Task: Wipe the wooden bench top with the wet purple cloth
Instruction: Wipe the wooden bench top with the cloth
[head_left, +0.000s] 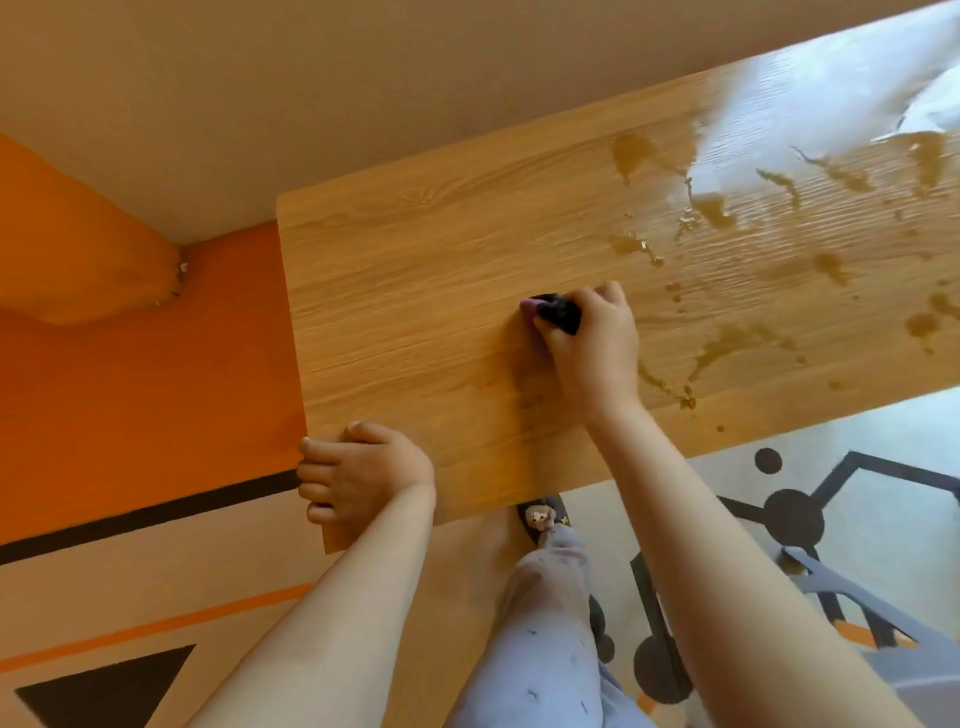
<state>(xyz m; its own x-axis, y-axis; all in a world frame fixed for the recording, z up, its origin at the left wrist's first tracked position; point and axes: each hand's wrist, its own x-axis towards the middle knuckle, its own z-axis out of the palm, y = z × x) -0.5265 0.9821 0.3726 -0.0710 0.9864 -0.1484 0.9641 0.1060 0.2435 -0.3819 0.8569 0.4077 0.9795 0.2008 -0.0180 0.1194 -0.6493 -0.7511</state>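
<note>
Near the middle of the worktop (415, 270), the purple cloth (556, 310) lay bunched under the right grip (592, 345), whose curled fingers held it against the wood. Beyond it, wet streaks (727, 340) spread toward the right end. The left grip (358, 475) clasped the worktop's near-left corner.

1. Setting: a domestic room, most likely a living space in a home.
2. Floor: pale patterned rug with dark circles and lines (795, 512) beside a long wood-grain bench top (415, 291).
3. Dress: light blue printed lounge trousers (540, 649); dark slipper bearing a small plush figure (540, 517).
4. Decoration: plain beige wall (363, 78); orange-painted area (130, 374) with black band (156, 512).
</note>
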